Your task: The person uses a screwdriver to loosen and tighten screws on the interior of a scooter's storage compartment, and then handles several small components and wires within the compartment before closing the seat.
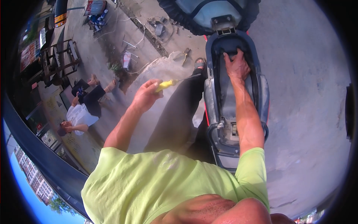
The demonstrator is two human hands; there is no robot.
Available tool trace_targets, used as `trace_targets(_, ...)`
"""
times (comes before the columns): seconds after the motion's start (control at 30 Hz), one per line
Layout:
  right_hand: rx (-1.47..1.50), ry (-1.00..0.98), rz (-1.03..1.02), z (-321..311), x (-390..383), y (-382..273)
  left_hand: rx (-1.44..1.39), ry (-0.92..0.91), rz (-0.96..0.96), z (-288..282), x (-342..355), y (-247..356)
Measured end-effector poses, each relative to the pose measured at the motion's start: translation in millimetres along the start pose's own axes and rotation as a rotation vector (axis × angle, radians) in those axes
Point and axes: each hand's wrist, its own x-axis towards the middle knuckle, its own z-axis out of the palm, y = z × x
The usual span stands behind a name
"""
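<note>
My left hand (146,95) is closed round the yellow handle of a screwdriver (166,85). Its thin metal shaft points right, toward the scooter, and touches nothing that I can see. My right hand (238,66) reaches into the black under-seat storage bin (228,95) of a scooter. Thumb and forefinger are spread against the far part of the bin's inside, with no held thing visible; the other fingers are partly hidden. Beyond the bin the scooter's seat (209,15) is tipped up on its metal hinge (223,24), its pale underside toward me.
Pliers (185,56) lie on the ground left of the scooter, near my sandalled foot (200,62). Loose parts (159,29) and cables are scattered farther off. At left a person in a white top (81,115) sits beside a metal frame (61,61). Concrete (305,93) stretches right of the scooter.
</note>
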Motion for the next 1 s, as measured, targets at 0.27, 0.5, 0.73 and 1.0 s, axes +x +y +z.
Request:
trace_targets(0.27, -0.052, -0.008, 0.01, 5, -3, -15, -0.052, -0.384, -0.202, -77, 19, 0)
trace_targets(0.5, -0.157, 0.06, 0.032, 4, -5, -1, 0.307, -0.334, -0.164, -175, 166, 4)
trace_targets(0.73, -0.211, 0.032, 0.086, 8, 1, 6, 1.002, 0.007, -0.009, -243, 323, -15)
trace_targets(1.0, -0.213, 0.037, 0.109, 12, 0, 15, 0.994, -0.141, -0.008, -255, 402, -55)
